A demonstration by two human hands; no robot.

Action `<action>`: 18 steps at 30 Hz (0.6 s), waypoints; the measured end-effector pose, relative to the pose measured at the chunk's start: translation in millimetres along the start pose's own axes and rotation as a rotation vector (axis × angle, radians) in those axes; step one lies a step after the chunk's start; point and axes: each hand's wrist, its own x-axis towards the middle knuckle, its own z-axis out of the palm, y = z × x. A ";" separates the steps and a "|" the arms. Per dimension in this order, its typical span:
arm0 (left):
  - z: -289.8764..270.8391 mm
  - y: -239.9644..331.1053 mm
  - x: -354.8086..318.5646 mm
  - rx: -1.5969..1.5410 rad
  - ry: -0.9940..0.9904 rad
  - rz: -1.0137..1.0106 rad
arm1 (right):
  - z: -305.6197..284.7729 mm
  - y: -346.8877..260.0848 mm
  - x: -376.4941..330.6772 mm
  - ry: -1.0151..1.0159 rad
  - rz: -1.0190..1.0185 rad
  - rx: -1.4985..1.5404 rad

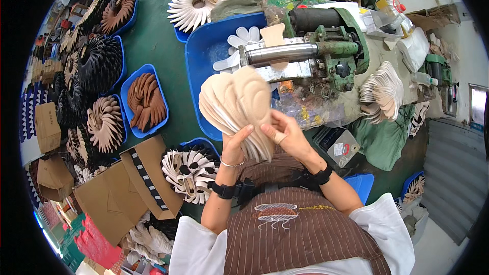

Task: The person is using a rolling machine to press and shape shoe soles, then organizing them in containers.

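A fanned stack of beige shoe insoles [234,99] is held upright in front of me, above the front of a large blue bin. My left hand [235,145] grips its lower left side, thumb across the face. At the lower right edge, my right hand [288,133] pinches the stack between thumb and fingers. Just beyond stands a green roller machine [331,48] with a shiny metal roller [282,52]. One beige insole [273,34] lies across that roller, sticking out on both sides. Several white insoles [229,61] rest in the blue bin [196,46], left of the machine.
Another pile of insoles [384,91] stands right of the machine, on its bench. Blue baskets of brown insoles [147,102] and white ones [198,2] stand on the green floor. Cardboard boxes [117,193] lie at my left. A green cloth [384,140] hangs at the right.
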 end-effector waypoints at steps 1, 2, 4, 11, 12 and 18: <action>3.7 0.5 0.6 0.069 0.024 0.026 | -1.2 1.6 -3.2 0.044 -0.012 0.007; 7.8 -1.3 0.7 0.125 0.029 0.100 | -1.4 2.9 -4.8 0.043 -0.008 0.010; 7.3 -9.0 3.6 0.160 0.043 0.137 | -3.2 3.2 -3.4 0.197 -0.126 -0.044; -0.5 -22.8 -5.2 0.141 -0.018 0.013 | -26.4 27.4 -21.1 0.257 -0.194 0.133; -7.1 -25.9 -6.8 -0.019 -0.087 -0.041 | -26.6 28.1 -22.4 0.281 -0.191 0.226; -15.8 -11.5 8.0 -0.205 -0.339 -0.086 | -55.9 55.4 6.1 0.568 -0.131 0.033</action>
